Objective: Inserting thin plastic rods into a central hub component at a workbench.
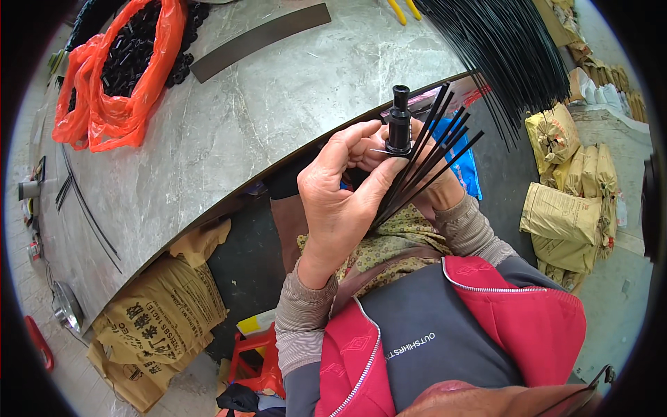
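Note:
My left hand [340, 182] is closed, its thumb and fingers pinching the base of a black stepped cylindrical fitting [399, 125] that stands upright, narrow end up. A thin pale edge shows at its base. Close beside it, a fan of several thin black rods [436, 142] slants up and to the right across my right hand [439, 177]. The right hand's fingers are curled behind the rods and the fitting, partly hidden; it appears to grip the rods. Their lower ends pass behind my left wrist, above my patterned apron [406, 233].
On the grey stone-topped table [278, 104] lie a red plastic bag [156, 90] of small black parts, a dark curved strip [260, 42] and yellow-handled tool grips [403, 10]. A bundle of long black rods [500, 48] overhangs the right edge. Brown sacks [566, 215] stand at right.

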`<state>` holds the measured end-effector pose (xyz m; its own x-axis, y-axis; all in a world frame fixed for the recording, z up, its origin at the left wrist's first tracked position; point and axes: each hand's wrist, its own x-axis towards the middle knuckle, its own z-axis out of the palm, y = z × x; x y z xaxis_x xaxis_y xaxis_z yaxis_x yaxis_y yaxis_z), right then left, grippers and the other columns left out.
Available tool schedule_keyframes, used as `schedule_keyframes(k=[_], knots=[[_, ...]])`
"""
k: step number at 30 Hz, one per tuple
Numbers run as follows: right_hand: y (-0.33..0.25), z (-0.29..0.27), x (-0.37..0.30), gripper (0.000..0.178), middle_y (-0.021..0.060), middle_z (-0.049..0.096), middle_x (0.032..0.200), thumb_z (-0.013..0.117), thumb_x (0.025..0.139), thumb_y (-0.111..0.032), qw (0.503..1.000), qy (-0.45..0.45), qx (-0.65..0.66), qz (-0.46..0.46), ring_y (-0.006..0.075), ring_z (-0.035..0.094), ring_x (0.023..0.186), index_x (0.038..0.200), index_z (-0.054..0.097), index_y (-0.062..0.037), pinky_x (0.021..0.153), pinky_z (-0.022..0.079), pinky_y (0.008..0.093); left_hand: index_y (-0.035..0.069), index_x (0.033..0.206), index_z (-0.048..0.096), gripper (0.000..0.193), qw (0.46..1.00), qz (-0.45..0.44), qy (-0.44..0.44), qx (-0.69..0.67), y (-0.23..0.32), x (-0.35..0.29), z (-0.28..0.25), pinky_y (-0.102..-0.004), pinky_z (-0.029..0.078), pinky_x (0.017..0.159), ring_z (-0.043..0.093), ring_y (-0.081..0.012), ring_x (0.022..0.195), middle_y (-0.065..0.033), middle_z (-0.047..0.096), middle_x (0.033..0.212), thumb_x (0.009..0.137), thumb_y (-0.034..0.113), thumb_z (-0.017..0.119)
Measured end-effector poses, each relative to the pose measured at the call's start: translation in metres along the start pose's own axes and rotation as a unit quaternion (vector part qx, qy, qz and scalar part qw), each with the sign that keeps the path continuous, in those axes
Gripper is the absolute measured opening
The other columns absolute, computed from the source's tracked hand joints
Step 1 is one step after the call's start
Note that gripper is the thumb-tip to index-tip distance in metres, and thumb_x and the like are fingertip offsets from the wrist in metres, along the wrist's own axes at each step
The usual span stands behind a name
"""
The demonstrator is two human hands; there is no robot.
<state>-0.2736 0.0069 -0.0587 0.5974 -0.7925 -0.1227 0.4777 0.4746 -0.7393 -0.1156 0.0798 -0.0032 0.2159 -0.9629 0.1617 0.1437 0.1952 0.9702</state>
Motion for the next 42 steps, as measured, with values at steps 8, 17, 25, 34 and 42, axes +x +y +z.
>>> schedule_keyframes(k=[8, 17, 25, 34, 42], knots=[[-0.002, 0.018, 0.007, 0.033, 0.0089, 0.068, 0.109, 0.069, 0.090, -0.010, 0.999, -0.028, 0.028, 0.020, 0.0168, 0.068, 0.101, 0.121, 0.062, -0.0012, 0.090, 0.056, 0.0311, -0.004, 0.117, 0.065, 0.042, 0.996, 0.026, -0.027, 0.086, 0.008, 0.010, -0.014, -0.0211, 0.050, 0.074, 0.061, -0.0071, 0.080, -0.0033, 0.064, 0.091, 0.077, -0.007, 0.076], [0.009, 0.041, 0.018, 0.032, 0.0072, 0.069, 0.106, 0.071, 0.092, -0.014, 0.995, -0.102, 0.021, 0.009, 0.0109, 0.066, 0.095, 0.118, 0.063, 0.0011, 0.086, 0.055, 0.0235, -0.007, 0.119, 0.064, 0.040, 0.997, -0.076, 0.017, 0.009, 0.016, 0.002, -0.042, -0.0207, 0.049, 0.079, 0.060, -0.0080, 0.088, -0.0034, 0.061, 0.103, 0.080, -0.012, 0.072], [0.024, 0.053, 0.019, 0.030, 0.0018, 0.067, 0.101, 0.067, 0.092, -0.008, 0.994, -0.108, -0.023, 0.008, 0.0057, 0.062, 0.092, 0.120, 0.063, 0.0018, 0.083, 0.051, 0.0217, -0.006, 0.114, 0.066, 0.036, 0.994, -0.067, 0.065, 0.062, 0.010, -0.012, -0.063, -0.0224, 0.049, 0.083, 0.059, -0.0095, 0.086, -0.0012, 0.062, 0.099, 0.079, -0.015, 0.069], [0.025, 0.065, 0.019, 0.030, -0.0022, 0.063, 0.096, 0.068, 0.089, -0.003, 0.991, -0.130, -0.038, -0.017, 0.0021, 0.055, 0.087, 0.119, 0.065, 0.0011, 0.079, 0.045, 0.0181, -0.005, 0.119, 0.064, 0.049, 0.992, -0.086, 0.065, -0.064, 0.010, -0.022, -0.082, -0.0339, 0.056, 0.089, 0.069, -0.0219, 0.097, -0.0159, 0.070, 0.108, 0.073, -0.012, 0.078], [0.035, 0.065, 0.025, 0.026, -0.0011, 0.062, 0.094, 0.069, 0.089, -0.001, 0.982, -0.188, -0.015, 0.014, 0.0037, 0.056, 0.086, 0.115, 0.062, 0.0012, 0.077, 0.047, 0.0195, -0.004, 0.116, 0.065, 0.052, 0.988, -0.127, 0.081, 0.032, 0.027, -0.021, -0.089, -0.0317, 0.052, 0.090, 0.065, -0.0188, 0.097, -0.0125, 0.067, 0.108, 0.067, -0.006, 0.083]])
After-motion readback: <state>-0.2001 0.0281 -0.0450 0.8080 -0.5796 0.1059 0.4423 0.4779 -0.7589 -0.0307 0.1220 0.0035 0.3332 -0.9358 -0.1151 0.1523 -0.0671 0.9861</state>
